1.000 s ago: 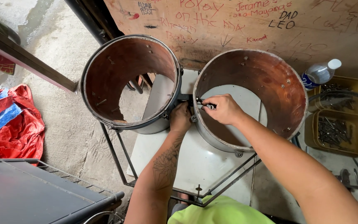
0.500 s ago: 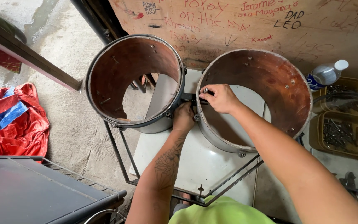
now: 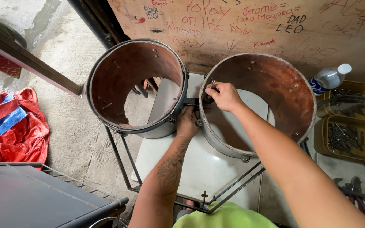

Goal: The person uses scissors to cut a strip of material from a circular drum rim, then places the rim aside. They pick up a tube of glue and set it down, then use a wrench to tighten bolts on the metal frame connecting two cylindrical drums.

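Observation:
Two open drum shells with brown insides and grey outsides stand side by side on a white board: a left shell [image 3: 119, 114] and a right shell [image 3: 292, 114]. A dark bracket [image 3: 191, 101] joins them in the gap. My left hand [image 3: 187, 120] reaches up into that gap from below and grips under the bracket. My right hand [image 3: 221, 95] rests over the right shell's near-left rim, fingers closed on a small metal tool [image 3: 211, 83] against the inner wall. What the tool's tip touches is hidden.
The white board [image 3: 199, 169] sits on a thin black metal frame [image 3: 125, 169]. A scribbled plywood sheet [image 3: 250, 25] stands behind. Yellow trays of nails [image 3: 347, 139] and a plastic bottle [image 3: 328, 78] lie right. Red and blue tarp [image 3: 9, 122] lies left, a dark tabletop [image 3: 26, 198] lower left.
My right hand has slid a little up and left along the right shell's rim, with the tool now against the inner wall. My left hand stays at the bracket.

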